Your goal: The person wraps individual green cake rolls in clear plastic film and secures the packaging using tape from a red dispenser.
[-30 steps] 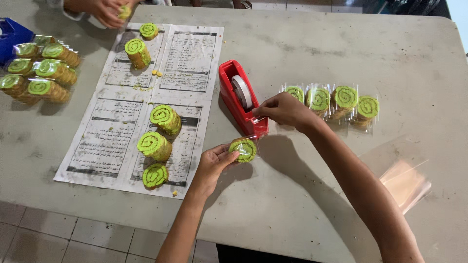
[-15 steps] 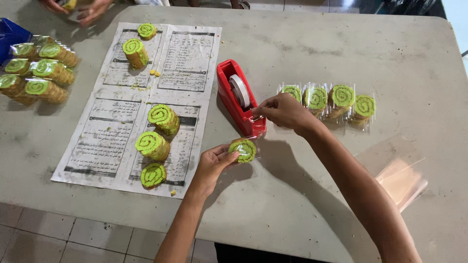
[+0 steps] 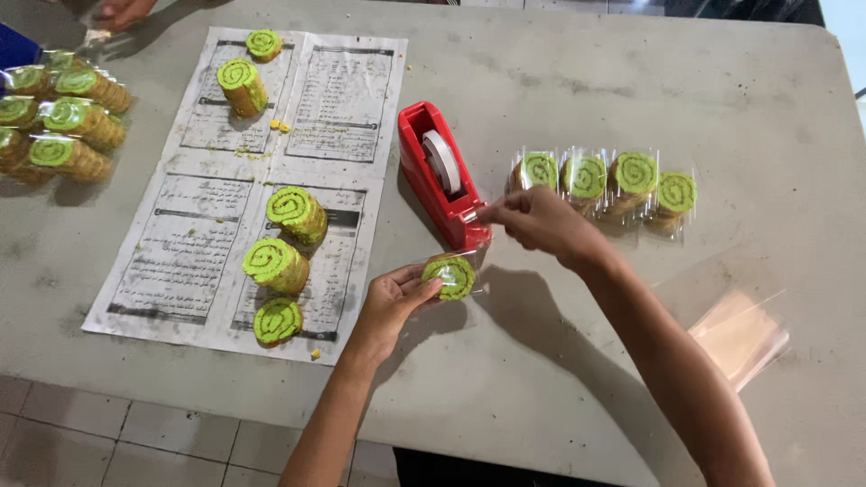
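My left hand (image 3: 394, 302) holds a green swirl roll slice in a clear wrapper (image 3: 451, 276) just above the grey table (image 3: 559, 379). My right hand (image 3: 539, 219) pinches the end of the clear tape at the front of a red tape dispenser (image 3: 439, 174). Behind my right hand a row of wrapped green slices (image 3: 622, 177) lies on the table. Three unwrapped slices (image 3: 280, 261) sit on a printed paper sheet (image 3: 180, 243) left of my left hand.
Two more slices (image 3: 242, 83) lie at the sheet's far end. A pile of wrapped rolls (image 3: 56, 117) sits at the far left. Another person's hand (image 3: 122, 11) works at the top left corner. A stack of clear wrappers (image 3: 735, 334) lies at the right.
My right hand has pulled slightly away from the dispenser's front with the tape end. The other person's hand at the top left has shifted. My left hand has stayed put.
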